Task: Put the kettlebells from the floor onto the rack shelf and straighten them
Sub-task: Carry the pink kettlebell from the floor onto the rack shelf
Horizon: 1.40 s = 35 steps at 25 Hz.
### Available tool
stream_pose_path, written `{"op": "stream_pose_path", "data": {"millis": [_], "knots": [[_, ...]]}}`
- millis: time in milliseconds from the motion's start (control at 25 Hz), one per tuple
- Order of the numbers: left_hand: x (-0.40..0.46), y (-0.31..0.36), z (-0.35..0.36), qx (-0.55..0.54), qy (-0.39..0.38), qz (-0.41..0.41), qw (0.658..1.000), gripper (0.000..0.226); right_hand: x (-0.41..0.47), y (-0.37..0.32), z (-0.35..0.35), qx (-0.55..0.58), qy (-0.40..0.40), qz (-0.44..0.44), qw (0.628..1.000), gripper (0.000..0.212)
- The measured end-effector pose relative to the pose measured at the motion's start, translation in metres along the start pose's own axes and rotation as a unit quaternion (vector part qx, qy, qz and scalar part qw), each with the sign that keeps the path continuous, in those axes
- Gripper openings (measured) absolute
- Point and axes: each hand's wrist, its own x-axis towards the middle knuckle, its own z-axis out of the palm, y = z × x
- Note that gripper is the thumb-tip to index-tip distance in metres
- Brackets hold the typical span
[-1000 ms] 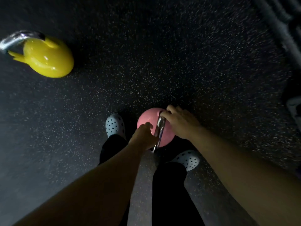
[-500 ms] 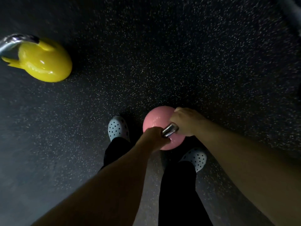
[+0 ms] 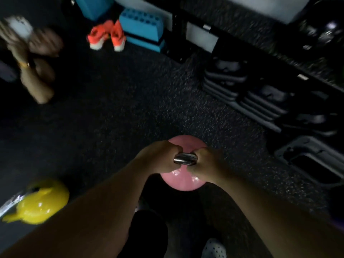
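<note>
A pink kettlebell with a shiny steel handle hangs in front of me, held by both hands. My left hand grips the handle's left side and my right hand grips its right side. A yellow kettlebell lies tipped over on the dark speckled floor at the lower left, its steel handle pointing left. The black rack runs along the right side, with dark kettlebells on its upper shelf at the top right.
Stacked black and grey step platforms sit under the rack on the right. Blue blocks and orange shoes are at the top. Another person crouches at the upper left. My spotted shoe is at the bottom.
The pink kettlebell has come up off the floor in both hands. My view has swung up and toward the rack, so the yellow kettlebell now sits lower left.
</note>
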Motion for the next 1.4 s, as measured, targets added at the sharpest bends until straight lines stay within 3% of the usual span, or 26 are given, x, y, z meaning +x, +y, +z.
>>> {"op": "stream_pose_path", "data": {"millis": [80,320,480,600,680,760,1000,1160,1400], "knots": [[0.038,-0.006,-0.037,0.022,0.055,0.025,0.998,0.011,0.033,-0.010,-0.045,-0.032,0.058,-0.029,0.997,0.004],[0.157,-0.037,-0.153,0.071,0.113,0.151,0.980,0.013,0.127,-0.037,-0.144,-0.071,0.229,-0.003,0.971,0.010],[0.242,-0.047,-0.241,0.051,0.072,0.146,0.985,0.014,0.195,-0.050,-0.211,-0.056,0.314,0.004,0.948,0.005],[0.294,-0.052,-0.292,0.017,0.046,0.145,0.988,0.027,0.236,-0.050,-0.254,-0.037,0.386,-0.030,0.921,0.018],[0.336,-0.048,-0.319,0.027,0.042,0.167,0.985,0.023,0.268,-0.037,-0.288,-0.030,0.397,-0.026,0.917,0.025],[0.372,-0.043,-0.341,0.049,0.057,0.191,0.979,0.014,0.295,-0.025,-0.321,-0.051,0.397,-0.020,0.916,0.018],[0.471,-0.046,-0.399,0.133,0.168,0.243,0.946,0.024,0.371,-0.016,-0.392,-0.080,0.459,0.010,0.885,0.009],[0.530,-0.052,-0.425,0.185,0.239,0.268,0.915,0.026,0.425,-0.009,-0.431,-0.072,0.455,0.033,0.887,0.009],[0.585,-0.073,-0.441,0.195,0.224,0.285,0.911,0.023,0.482,-0.003,-0.442,-0.029,0.431,0.088,0.897,0.011]]}}
